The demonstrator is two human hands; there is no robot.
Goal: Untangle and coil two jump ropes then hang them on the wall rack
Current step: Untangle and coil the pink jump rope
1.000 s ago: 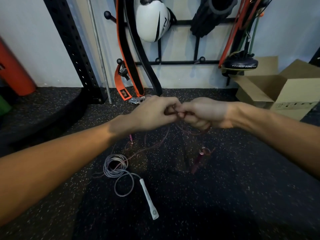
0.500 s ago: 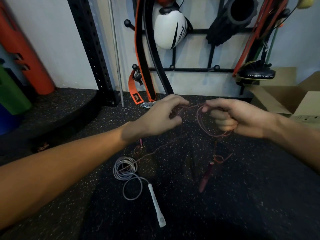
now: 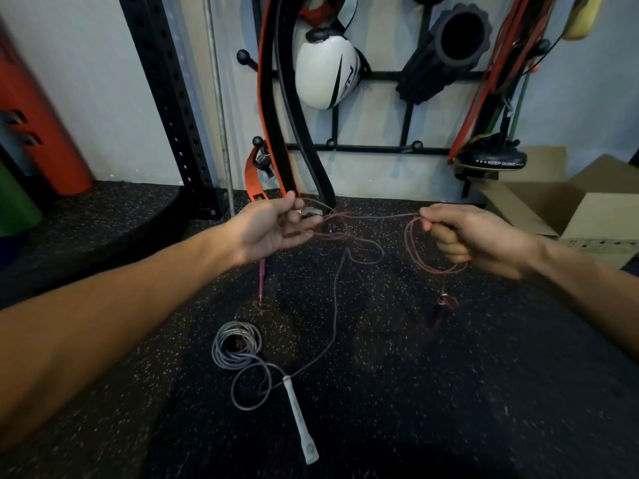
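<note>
A thin pink jump rope (image 3: 370,216) stretches taut between my two hands above the dark floor. My right hand (image 3: 473,236) is closed on a small coil of its loops, which hang below the fist. My left hand (image 3: 273,226) has its fingers spread, with the rope running across the fingertips. One pink handle (image 3: 262,278) dangles under my left hand, the other (image 3: 437,312) under my right. A grey jump rope (image 3: 235,347) lies coiled on the floor with its white handle (image 3: 299,420) pointing toward me. The black wall rack (image 3: 373,148) stands behind.
On the rack hang an orange-and-black belt (image 3: 273,98), a white helmet (image 3: 325,74), a black foam roller (image 3: 446,53) and resistance bands (image 3: 491,70). An open cardboard box (image 3: 581,209) sits at right. A black perforated upright (image 3: 173,105) and an orange roller (image 3: 41,133) stand at left.
My hands were pressed together; they have moved apart, drawing the pink rope out between them. My left hand has opened its fingers, and my view has dropped closer to the floor.
</note>
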